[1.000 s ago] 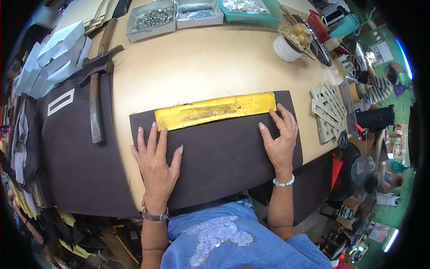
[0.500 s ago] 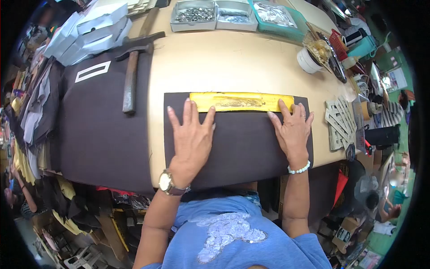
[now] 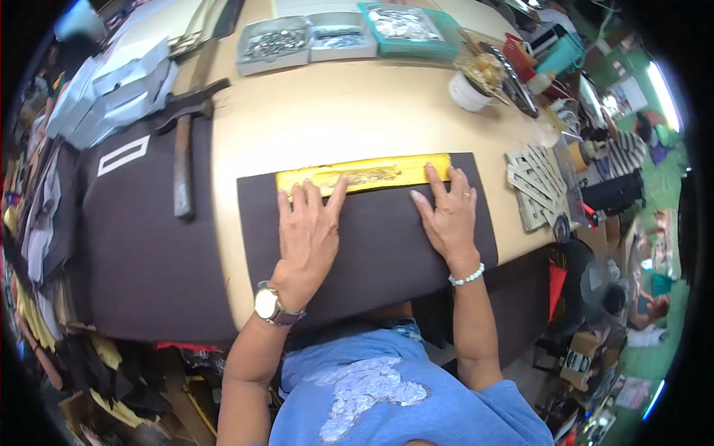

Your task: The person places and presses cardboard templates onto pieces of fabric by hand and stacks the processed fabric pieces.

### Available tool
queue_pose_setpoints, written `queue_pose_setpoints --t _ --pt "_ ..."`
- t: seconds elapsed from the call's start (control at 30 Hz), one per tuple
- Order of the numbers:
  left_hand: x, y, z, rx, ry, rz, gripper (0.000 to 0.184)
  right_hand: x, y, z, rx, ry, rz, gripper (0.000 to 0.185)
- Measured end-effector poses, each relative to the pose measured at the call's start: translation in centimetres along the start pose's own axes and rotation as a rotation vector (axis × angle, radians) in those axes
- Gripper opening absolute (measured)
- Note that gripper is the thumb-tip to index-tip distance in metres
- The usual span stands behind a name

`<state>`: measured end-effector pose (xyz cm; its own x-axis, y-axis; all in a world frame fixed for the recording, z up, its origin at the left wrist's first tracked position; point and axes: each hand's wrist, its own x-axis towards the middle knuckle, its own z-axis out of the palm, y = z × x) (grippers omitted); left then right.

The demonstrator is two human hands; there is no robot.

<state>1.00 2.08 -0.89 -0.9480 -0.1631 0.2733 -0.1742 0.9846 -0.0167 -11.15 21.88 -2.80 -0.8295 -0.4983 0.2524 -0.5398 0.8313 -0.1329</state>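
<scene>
A yellow strip (image 3: 364, 175) with a dark, scuffed patch along its middle lies across the far edge of a dark fabric piece (image 3: 372, 230). My left hand (image 3: 309, 227) is palm down on the fabric, its spread fingertips reaching the strip's left part. On the other side, my right hand (image 3: 450, 212) rests with fingers apart, the index and middle fingertips touching the strip's right end. Neither hand is closed around anything.
A hammer (image 3: 184, 156) lies on dark cloth (image 3: 149, 253) at left, near a white rectangular frame (image 3: 123, 156). Boxes of small metal parts (image 3: 275, 44) stand at the back. A white pot (image 3: 468, 91) and stacked slotted cards (image 3: 532, 186) are at right.
The camera view has shifted and tilted, so the table things appear further left. Both hands stay on the strip, with the left fingertips now slightly lower along it.
</scene>
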Motion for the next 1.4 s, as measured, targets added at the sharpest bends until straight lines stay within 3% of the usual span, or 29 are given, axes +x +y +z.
queue_pose_setpoints --t 0.07,0.23,0.33,0.4,0.57,0.77,0.87,1.0,1.07,1.13,1.2,1.23,1.4 --pt "0.4 0.0 0.1 0.029 -0.113 0.025 0.049 0.0 -0.1 0.0 0.001 0.000 0.004 0.054" --pt "1.7 -0.9 -0.8 -0.038 -0.136 0.094 0.042 0.6 0.3 -1.5 0.035 -0.015 -0.034 0.048" --pt "2.0 -1.0 -1.4 -0.054 -0.173 0.111 0.042 1.3 3.8 -2.7 0.431 0.172 0.022 0.042" --pt "2.0 -1.0 -1.4 -0.061 -0.143 0.119 0.039 1.1 6.1 -4.0 0.163 0.344 0.082 0.036" --pt "2.1 -0.9 -1.3 -0.045 -0.148 0.119 0.038 1.0 10.8 -4.3 -0.177 0.318 0.277 0.031" --pt "2.1 -0.9 -1.4 -0.068 -0.157 0.109 0.039 3.4 12.8 -2.3 -0.443 0.160 0.288 0.019" --pt "2.2 -1.1 -1.4 -0.072 -0.136 0.126 0.039 4.2 13.3 -3.3 -0.510 0.175 0.300 0.015" --pt "2.8 -1.7 -1.9 -0.096 -0.198 0.156 0.036 4.5 11.6 -10.0 -0.579 0.379 0.224 0.016" --pt "3.5 -2.4 -2.3 -0.111 -0.244 0.188 0.034 4.2 10.6 -12.8 -0.418 0.710 0.074 0.026" --pt "4.3 -3.6 -2.6 -0.212 -0.293 0.177 0.025 3.8 9.4 -14.0 0.171 0.833 0.061 0.036" --pt "4.9 -5.2 -1.7 -0.297 -0.287 0.200 0.020 2.5 7.5 -14.2 0.882 0.712 0.215 0.035" --pt "5.1 -5.9 -1.1 -0.345 -0.231 0.213 0.014 1.9 6.6 -14.1 0.985 0.598 0.262 0.037" --pt "5.8 -8.0 -1.0 -0.598 -0.354 0.166 0.018 0.0 3.2 -7.5 1.435 0.111 0.321 0.034"
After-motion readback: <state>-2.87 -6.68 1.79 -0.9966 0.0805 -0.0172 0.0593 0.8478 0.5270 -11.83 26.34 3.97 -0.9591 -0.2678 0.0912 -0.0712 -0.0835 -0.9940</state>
